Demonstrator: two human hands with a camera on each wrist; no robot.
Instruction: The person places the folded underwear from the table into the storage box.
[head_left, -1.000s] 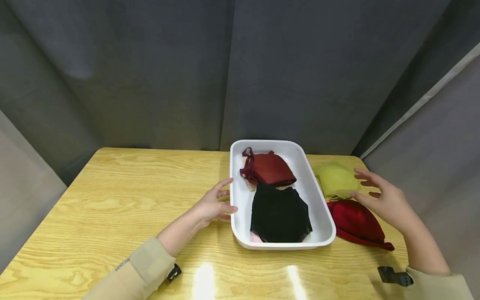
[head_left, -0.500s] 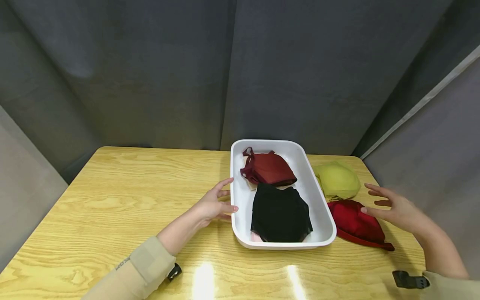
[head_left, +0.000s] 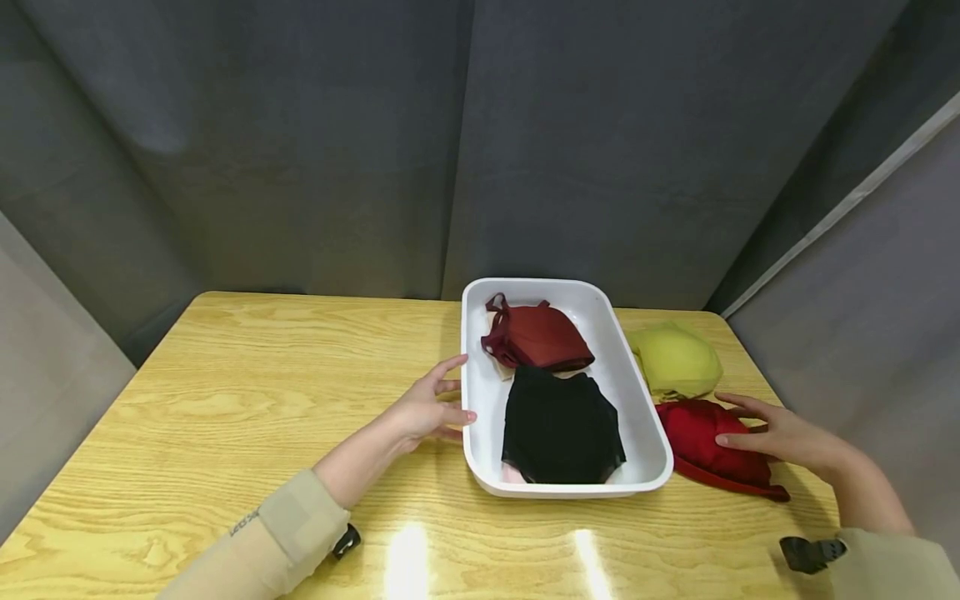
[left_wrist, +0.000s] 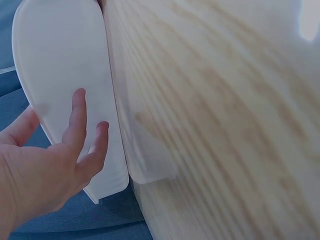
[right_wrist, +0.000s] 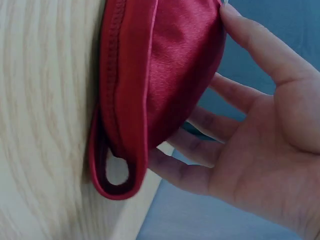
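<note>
A red folded bra (head_left: 708, 442) lies on the table right of a white plastic bin (head_left: 645, 433). My right hand (head_left: 787, 437) is at the bra's right side, its thumb at the cup's top edge. In the right wrist view, the fingers (right_wrist: 235, 92) reach behind the satin cup, partly hidden, and a strap loop shows below. At the bin's left rim rests my left hand (head_left: 427, 408), thumb over the edge, other fingers spread loosely along the outer wall. Inside the bin lie a rust-red bra (head_left: 543, 337) and black briefs (head_left: 562, 429), with pale cloth partly showing underneath.
A yellow-green folded garment (head_left: 675, 358) lies behind the red bra, close to the bin's right wall. Wooden table (head_left: 262, 417) extends to the left. Dark grey curtains (head_left: 337, 150) stand behind, and a lighter one (head_left: 892, 317) hangs at the right.
My right hand has moved from beside the yellow-green garment toward the front, first out to the right, then in to the red bra. The left hand and bin have stayed in place.
</note>
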